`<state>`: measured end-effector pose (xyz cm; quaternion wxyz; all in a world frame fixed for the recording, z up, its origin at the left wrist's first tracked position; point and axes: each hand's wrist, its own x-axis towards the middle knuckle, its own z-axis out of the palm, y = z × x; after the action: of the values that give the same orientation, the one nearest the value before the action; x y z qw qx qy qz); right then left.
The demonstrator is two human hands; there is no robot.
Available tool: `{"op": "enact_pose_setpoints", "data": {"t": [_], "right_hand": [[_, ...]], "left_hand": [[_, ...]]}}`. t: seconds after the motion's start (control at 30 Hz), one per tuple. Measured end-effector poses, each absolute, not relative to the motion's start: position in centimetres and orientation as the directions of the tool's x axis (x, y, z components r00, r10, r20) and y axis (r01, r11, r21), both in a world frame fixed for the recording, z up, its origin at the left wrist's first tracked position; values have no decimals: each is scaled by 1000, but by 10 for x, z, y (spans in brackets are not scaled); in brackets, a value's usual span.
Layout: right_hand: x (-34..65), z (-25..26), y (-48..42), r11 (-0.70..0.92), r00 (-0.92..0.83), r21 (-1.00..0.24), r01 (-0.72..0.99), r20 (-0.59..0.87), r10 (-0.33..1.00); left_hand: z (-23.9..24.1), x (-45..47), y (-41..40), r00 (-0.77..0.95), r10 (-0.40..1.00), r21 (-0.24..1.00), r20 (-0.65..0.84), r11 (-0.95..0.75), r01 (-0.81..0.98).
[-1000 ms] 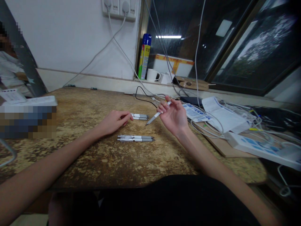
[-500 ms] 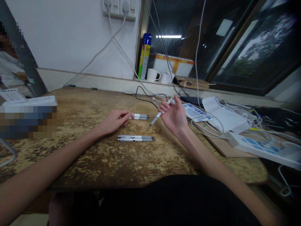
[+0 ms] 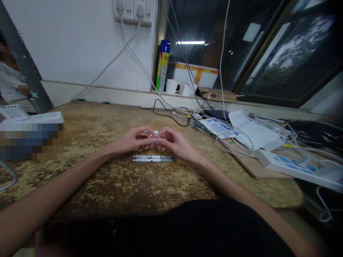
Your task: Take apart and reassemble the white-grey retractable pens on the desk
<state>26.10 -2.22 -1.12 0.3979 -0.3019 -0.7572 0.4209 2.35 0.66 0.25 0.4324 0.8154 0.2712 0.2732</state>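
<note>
My left hand (image 3: pixel 135 138) and my right hand (image 3: pixel 175 142) meet fingertip to fingertip above the table. Both are closed in a pinch around a slim pale pen (image 3: pixel 155 139), which their fingers hide almost entirely. Just behind the fingertips, a short white stretch of other pens (image 3: pixel 156 132) shows through the gap; the rest of them is covered. Nearer to me, white-and-grey pens (image 3: pixel 153 159) lie side by side on the worn wooden table (image 3: pixel 112 189), their dark tips pointing right. Neither hand touches those.
On the right lie papers (image 3: pixel 252 130), tangled cables and a white power strip (image 3: pixel 289 167). A spray can (image 3: pixel 163 66) and a white mug (image 3: pixel 173 86) stand on the sill. At far left are another power strip (image 3: pixel 48 117) and part of a person (image 3: pixel 10 82).
My right hand has come down and left with the pen, from holding it raised and tilted, to meet my left hand. My left hand has shifted slightly right, its fingers now pinching with the right's.
</note>
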Motion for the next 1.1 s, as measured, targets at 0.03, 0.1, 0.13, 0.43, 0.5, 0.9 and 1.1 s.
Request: {"op": "enact_pose_setpoints", "data": {"t": [0.03,0.1,0.13,0.43,0.5,0.9,1.1], "right_hand": [[260,-12,-22,445,-519,-885,136,318,793],[263,-14,-20,397,-534,-898,190,244,809],[266,-14,-19,370,-532,-900,231,202,822],[288,-11,-7,464,-656,-784,412,98,749],[286,-11,-8,474,-682,-779,411,82,727],[286,-19,-3,595,-652,-707,382,250,716],[302,-27,18,587,-421,-586,558,410,809]], "left_hand": [[4,20,8,713,669,833,209,-503,228],[7,10,13,711,677,792,190,-533,296],[9,5,16,706,685,773,181,-543,329],[3,-12,30,759,650,752,-25,-488,443],[4,-14,30,766,641,749,-57,-479,457],[9,-14,27,790,605,716,-99,-508,479],[10,-12,24,794,603,677,-75,-554,484]]}}
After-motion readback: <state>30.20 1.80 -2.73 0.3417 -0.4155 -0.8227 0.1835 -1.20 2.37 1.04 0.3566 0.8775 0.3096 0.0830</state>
